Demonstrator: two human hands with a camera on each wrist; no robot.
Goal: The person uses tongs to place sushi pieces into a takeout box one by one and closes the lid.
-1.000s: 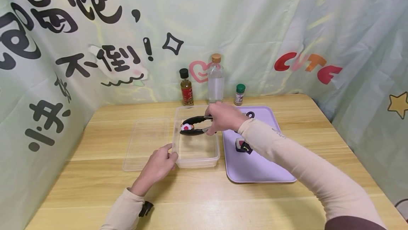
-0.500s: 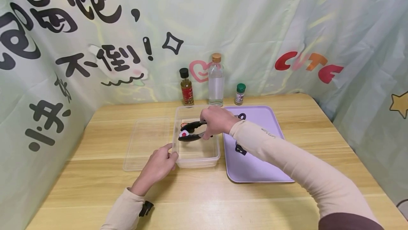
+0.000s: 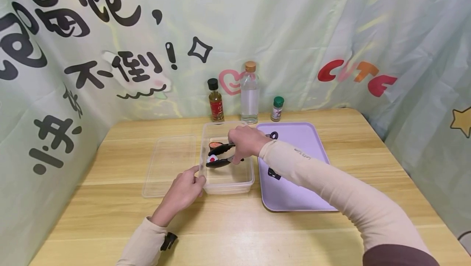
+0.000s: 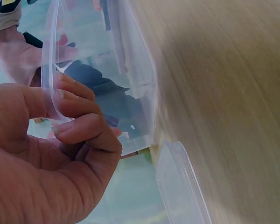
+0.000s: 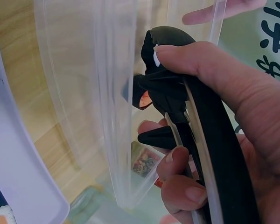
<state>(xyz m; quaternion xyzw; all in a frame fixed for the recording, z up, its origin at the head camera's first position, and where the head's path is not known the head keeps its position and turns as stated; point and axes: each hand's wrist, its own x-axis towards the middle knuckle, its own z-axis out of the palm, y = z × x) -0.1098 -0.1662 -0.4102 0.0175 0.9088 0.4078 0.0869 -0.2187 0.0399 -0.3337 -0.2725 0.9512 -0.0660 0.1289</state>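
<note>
My right hand (image 3: 245, 141) grips black-handled tongs (image 5: 224, 154) over the clear plastic box (image 3: 228, 187). Between the tong tips, inside the box, is a white sushi roll (image 3: 212, 159) with a red centre. Just behind it in the box sits a dark-wrapped sushi piece with an orange top (image 3: 215, 145). My left hand (image 3: 184, 188) holds the box's left side near its front corner; in the left wrist view its fingers (image 4: 86, 126) curl at the rim. The tong tips are partly hidden behind the box wall in the right wrist view.
A clear lid (image 3: 171, 167) lies left of the box. The purple tray (image 3: 301, 196) lies to the right, with a sushi piece (image 5: 2, 214) on it. Behind stand a red-labelled sauce bottle (image 3: 216, 104), a tall clear bottle (image 3: 250, 98) and a green-capped shaker (image 3: 277, 109).
My right hand has moved left and slightly toward the front, lowering the tongs with the white roll in the box. The orange-topped piece now shows behind them. My left hand stays put.
</note>
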